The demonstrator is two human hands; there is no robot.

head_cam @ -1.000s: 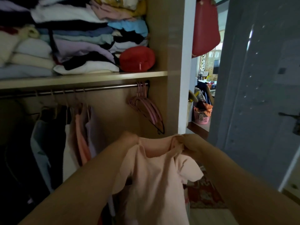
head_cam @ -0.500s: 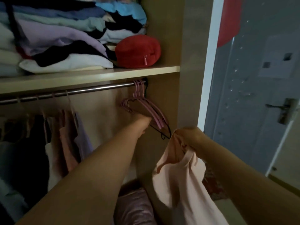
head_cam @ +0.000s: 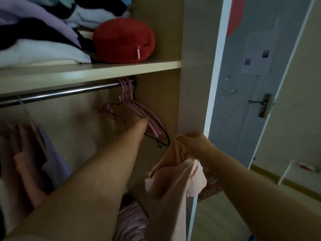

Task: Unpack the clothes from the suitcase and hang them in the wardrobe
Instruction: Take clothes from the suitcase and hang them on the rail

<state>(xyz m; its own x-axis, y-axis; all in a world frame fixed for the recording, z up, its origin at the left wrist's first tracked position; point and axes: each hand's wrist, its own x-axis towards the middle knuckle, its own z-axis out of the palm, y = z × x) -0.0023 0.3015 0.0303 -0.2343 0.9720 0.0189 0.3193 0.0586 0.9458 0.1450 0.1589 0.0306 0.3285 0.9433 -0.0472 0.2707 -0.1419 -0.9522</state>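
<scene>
Peach top (head_cam: 173, 181): hangs below right hand (head_cam: 194, 144), neckline clamped in curled fingers (head_cam: 190, 135); left hand (head_cam: 141, 123) at pink hangers (head_cam: 123, 89), finger state indeterminate.

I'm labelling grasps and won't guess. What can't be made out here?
Head view only.
- Left hand: fingers hidden behind its own wrist at the pink hangers; grip unclear.
- Peach top, held by the right hand: lower part cut off by the bottom edge.
- Hanging clothes at left: dark and blurred.

Hangers (head_cam: 153, 124) hang at the rail's (head_cam: 60, 93) right end, left hand (head_cam: 141, 124) apparently among them, garment (head_cam: 173, 180) just right.
</scene>
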